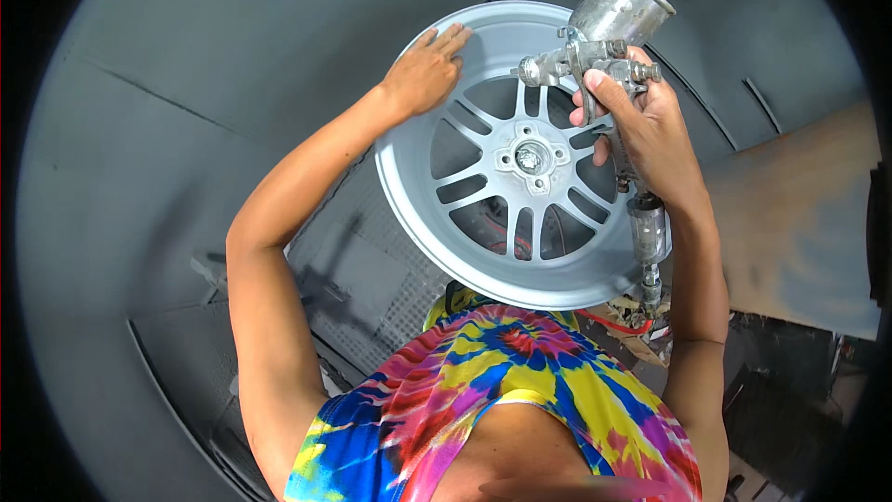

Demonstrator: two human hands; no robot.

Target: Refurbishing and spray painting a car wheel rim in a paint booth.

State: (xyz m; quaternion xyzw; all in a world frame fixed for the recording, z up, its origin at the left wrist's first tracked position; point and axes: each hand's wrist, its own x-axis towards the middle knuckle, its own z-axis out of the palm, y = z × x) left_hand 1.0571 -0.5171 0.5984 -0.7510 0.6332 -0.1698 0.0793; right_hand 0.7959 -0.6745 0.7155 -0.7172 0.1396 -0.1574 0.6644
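Note:
A silver-grey spoked alloy wheel [516, 178] faces me in front of my chest. My left hand [429, 72] lies with fingers stretched out against the upper left of its rim and holds nothing. In my right hand [650, 121] is a metal spray gun [587, 63], gripped round its handle, with the thumb across the back. Its nozzle points left, over the upper part of the wheel. On top of the gun a tilted metal cup [621, 6] is fixed. From the handle a cylindrical fitting [649, 228] hangs down to a red hose [609, 323]. What supports the wheel is hidden.
Grey walls [232, 28] curve round the left and back. A brown, partly grey-coated board [799, 214] stands at the right. Beneath the wheel is a grey textured floor [372, 260], with crumpled scraps [650, 344] near the hose.

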